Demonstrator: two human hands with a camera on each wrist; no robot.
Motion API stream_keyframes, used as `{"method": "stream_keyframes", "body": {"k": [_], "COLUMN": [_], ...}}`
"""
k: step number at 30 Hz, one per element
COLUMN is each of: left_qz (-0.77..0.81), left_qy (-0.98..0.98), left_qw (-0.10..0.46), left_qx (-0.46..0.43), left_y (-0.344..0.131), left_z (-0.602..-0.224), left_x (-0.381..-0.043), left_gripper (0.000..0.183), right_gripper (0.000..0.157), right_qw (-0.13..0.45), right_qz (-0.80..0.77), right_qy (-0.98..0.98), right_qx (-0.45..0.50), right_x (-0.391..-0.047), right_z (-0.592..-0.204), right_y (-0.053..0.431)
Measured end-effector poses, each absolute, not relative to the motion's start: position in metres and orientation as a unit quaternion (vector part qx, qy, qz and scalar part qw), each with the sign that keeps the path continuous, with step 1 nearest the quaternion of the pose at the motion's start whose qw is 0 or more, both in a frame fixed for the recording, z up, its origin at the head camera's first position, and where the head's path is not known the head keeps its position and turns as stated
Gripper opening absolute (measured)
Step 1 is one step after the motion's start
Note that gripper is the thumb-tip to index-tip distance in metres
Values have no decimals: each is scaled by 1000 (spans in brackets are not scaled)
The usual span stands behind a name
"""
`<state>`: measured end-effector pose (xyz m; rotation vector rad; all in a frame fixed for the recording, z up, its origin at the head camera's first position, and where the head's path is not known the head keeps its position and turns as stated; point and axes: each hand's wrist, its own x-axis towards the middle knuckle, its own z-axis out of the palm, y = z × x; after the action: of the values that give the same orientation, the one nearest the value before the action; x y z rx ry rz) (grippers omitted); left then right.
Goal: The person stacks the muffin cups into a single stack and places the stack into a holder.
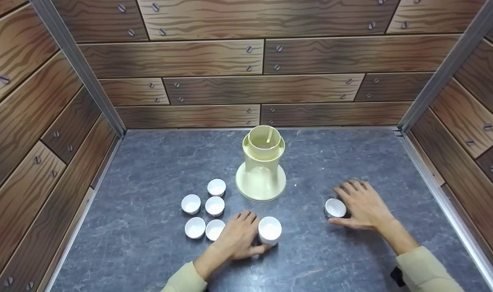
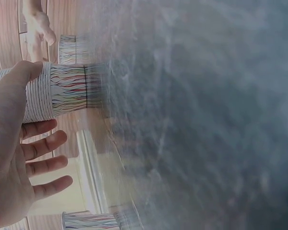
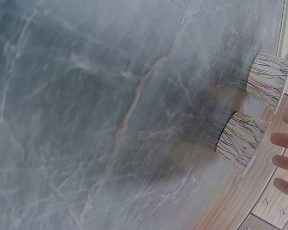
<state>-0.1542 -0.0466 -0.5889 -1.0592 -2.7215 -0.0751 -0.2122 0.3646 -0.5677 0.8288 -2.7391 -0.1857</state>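
Note:
My left hand [image 1: 240, 237] is at the left side of a stack of white paper cups [image 1: 270, 230]. In the left wrist view, the thumb lies against the nested rims of the stack [image 2: 67, 91] while the other fingers extend loosely, spread apart. My right hand [image 1: 362, 205] is around the right side of a single paper cup [image 1: 335, 208], thumb in front and fingers behind. Its fingers [image 3: 284, 141] look extended and apart from the cups in the right wrist view. Coloured wavy lines mark the cups' sides.
Several upright white cups [image 1: 195, 228] stand left of my left hand, which partly hides one [image 1: 216, 229]. A pale yellow stand with a round base and open cylindrical top [image 1: 261, 178] is at the middle back. Wood-patterned panels [image 1: 214, 56] wall the grey marbled table [image 1: 149, 170].

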Motion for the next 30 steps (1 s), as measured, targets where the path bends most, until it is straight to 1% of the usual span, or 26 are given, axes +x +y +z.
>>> {"method": "stream_keyframes", "body": {"k": [6,13,30], "left_qz": [-26,-29,-25], "left_qy": [-927,-926,-924], "left_qw": [102,102,121], "left_qx": [-360,-362,-363], "left_y": [-47,-47,-47], "left_z": [-588,-588,-590], "left_x": [-154,-154,-154], "left_gripper": [71,71,69], "right_gripper": [93,89,77], "right_qw": [131,132,147], "right_qz": [-57,-56,-59], "right_qy": [-949,-949,-945], "right_qx": [283,281,288], "right_x": [-212,-211,-209], "right_z": [-570,-572,-580], "right_y": [365,365,365]}}
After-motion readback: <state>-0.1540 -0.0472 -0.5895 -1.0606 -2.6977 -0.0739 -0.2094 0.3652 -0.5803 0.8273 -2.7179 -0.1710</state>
